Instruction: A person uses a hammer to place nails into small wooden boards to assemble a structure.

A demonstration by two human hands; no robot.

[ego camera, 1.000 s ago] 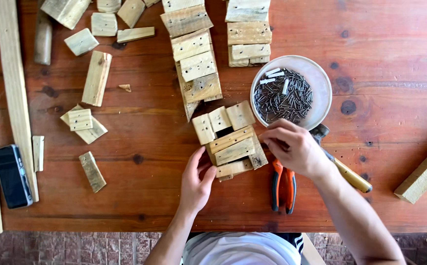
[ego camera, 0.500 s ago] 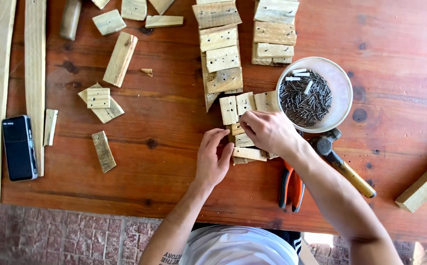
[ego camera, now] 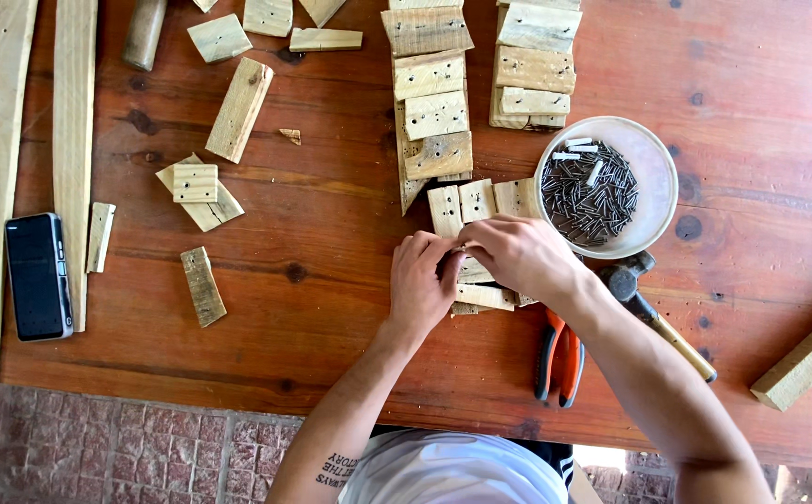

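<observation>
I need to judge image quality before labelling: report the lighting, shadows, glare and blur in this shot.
Head view: even, soft daylight with only faint shadows beside the wood blocks; no strong glare on the white bowl; left hand and right hand slightly soft, the table sharp; a bright overexposed patch at the bottom edge.

Hands: left hand (ego camera: 422,280) and right hand (ego camera: 516,257) meet fingertip to fingertip over a cluster of small wood blocks (ego camera: 477,201) near the middle of the table (ego camera: 331,317).
Bowl: bowl of nails (ego camera: 606,185) sits just right of the cluster, behind the right wrist.
Hammer: hammer (ego camera: 653,313) lies right of the right forearm, its head touching the bowl's near rim.
Pliers: pliers (ego camera: 560,355) lie under the right forearm, near the table's front edge.
Stacks: two rows of blocks (ego camera: 480,70) run behind the cluster.
Phone: phone (ego camera: 37,275) lies far left, between long planks (ego camera: 28,121).
Loose blocks: scattered blocks (ego camera: 202,191) lie between the planks and the hands.
</observation>
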